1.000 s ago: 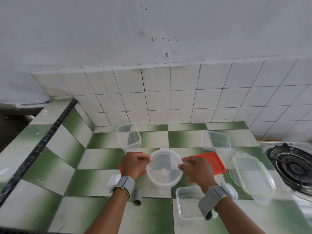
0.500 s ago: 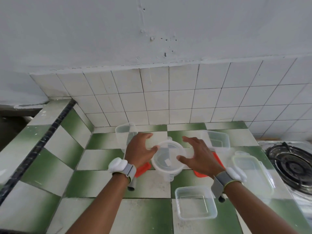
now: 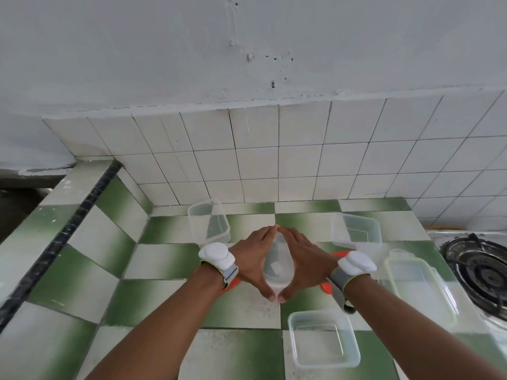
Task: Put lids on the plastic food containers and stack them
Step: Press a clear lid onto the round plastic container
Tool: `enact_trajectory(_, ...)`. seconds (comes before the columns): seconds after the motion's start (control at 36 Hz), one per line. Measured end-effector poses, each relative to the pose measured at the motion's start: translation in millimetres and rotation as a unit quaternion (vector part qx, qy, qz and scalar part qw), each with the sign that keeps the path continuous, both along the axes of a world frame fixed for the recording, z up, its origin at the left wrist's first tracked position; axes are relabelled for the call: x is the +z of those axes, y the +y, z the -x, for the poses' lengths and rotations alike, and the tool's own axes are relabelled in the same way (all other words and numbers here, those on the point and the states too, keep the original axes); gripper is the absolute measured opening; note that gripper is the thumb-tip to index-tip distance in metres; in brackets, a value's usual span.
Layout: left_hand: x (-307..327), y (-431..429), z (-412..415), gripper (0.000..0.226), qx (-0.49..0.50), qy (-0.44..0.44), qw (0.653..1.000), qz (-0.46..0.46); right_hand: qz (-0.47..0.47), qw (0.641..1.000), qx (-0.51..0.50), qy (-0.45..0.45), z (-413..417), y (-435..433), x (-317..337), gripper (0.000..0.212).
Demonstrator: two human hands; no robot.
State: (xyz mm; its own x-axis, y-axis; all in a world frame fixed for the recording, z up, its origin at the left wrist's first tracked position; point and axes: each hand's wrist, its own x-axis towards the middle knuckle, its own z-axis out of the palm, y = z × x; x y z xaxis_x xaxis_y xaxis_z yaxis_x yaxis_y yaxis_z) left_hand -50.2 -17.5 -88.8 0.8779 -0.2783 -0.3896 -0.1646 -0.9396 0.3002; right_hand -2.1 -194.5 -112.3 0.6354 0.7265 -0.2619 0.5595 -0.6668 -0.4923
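Note:
A round clear container (image 3: 277, 266) with its lid on sits at the counter's middle. My left hand (image 3: 253, 255) and my right hand (image 3: 304, 257) lie flat on top of it, palms down, fingertips and thumbs touching, covering most of it. Red lids (image 3: 326, 287) peek out from under the hands on both sides. A square clear container (image 3: 323, 337) stands lidless in front right. Another lidless tub (image 3: 355, 230) is at the back right, and a third (image 3: 209, 221) at the back left. A large clear rectangular lid (image 3: 417, 286) lies to the right.
A gas stove burner (image 3: 478, 266) sits at the far right edge. The tiled wall (image 3: 274, 160) rises behind the green and white checked counter (image 3: 164, 256). A raised ledge with a dark strip (image 3: 68, 223) borders the left side.
The round container was carried forward from near my body and set down on the counter. Both hands went from gripping its sides to pressing flat on its top.

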Motion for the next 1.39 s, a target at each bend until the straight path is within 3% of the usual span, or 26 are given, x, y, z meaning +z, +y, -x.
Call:
enact_trajectory(0.22, -6, -4, 11, 0.15, 0.015, -0.048, 0.998, 0.045, -0.016, 0.997, 0.008, -0.073, 3, -1, -9, 0.149)
enact_trajectory(0.42, -8, -5, 12, 0.148, 0.015, -0.05, 0.998, 0.046, -0.019, 0.996, 0.019, -0.086, -1, 2, -10, 0.146)
enact_trajectory(0.53, -13, -2, 9, 0.151, 0.019, -0.044, 0.997, 0.064, -0.058, 0.996, 0.016, -0.063, 0, -1, -14, 0.147)
enact_trajectory(0.61, -16, 7, 4, 0.149, 0.062, 0.009, 0.987, 0.151, -0.099, 0.995, -0.005, 0.032, -3, -7, -9, 0.144)
enact_trajectory(0.64, -17, 11, 2, 0.14, 0.09, 0.036, 0.972, 0.214, -0.123, 0.988, -0.023, 0.093, -5, -9, -9, 0.136)
enact_trajectory(0.69, -24, 17, 4, 0.104, 0.182, 0.085, 0.903, 0.38, -0.225, 0.942, -0.101, 0.229, -1, -12, -10, 0.105)
enact_trajectory(0.75, -31, 8, 12, 0.066, 0.279, 0.064, 0.838, 0.465, -0.312, 0.891, -0.202, 0.261, 9, -13, -19, 0.077)
enact_trajectory(0.78, -35, 1, 15, 0.057, 0.318, 0.027, 0.822, 0.472, -0.341, 0.873, -0.239, 0.252, 12, -10, -22, 0.07)
enact_trajectory(0.86, -46, -15, 21, 0.048, 0.382, -0.058, 0.763, 0.518, -0.405, 0.826, -0.3, 0.253, 19, -2, -29, 0.062)
enact_trajectory(0.97, -52, -22, 15, 0.036, 0.433, -0.067, 0.694, 0.571, -0.466, 0.771, -0.314, 0.299, 16, 3, -36, 0.06)
enact_trajectory(1.03, -52, -24, 13, 0.036, 0.449, -0.057, 0.659, 0.6, -0.479, 0.761, -0.315, 0.304, 14, 5, -37, 0.063)
enact_trajectory(1.08, -56, -26, 12, 0.035, 0.463, -0.062, 0.645, 0.605, -0.484, 0.758, -0.314, 0.305, 12, 5, -42, 0.064)
enact_trajectory(1.14, -60, -25, 10, 0.035, 0.469, -0.078, 0.646, 0.597, -0.488, 0.753, -0.318, 0.307, 12, 6, -43, 0.065)
enact_trajectory(1.19, -59, -23, 8, 0.038, 0.454, -0.103, 0.67, 0.578, -0.481, 0.764, -0.318, 0.289, 12, 6, -42, 0.064)
enact_trajectory(1.31, -57, -17, 2, 0.047, 0.397, -0.164, 0.774, 0.466, -0.419, 0.829, -0.301, 0.216, 8, 5, -39, 0.063)
enact_trajectory(1.39, -53, -14, 8, 0.049, 0.331, -0.301, 0.828, 0.339, -0.379, 0.869, -0.289, 0.137, 0, 4, -32, 0.059)
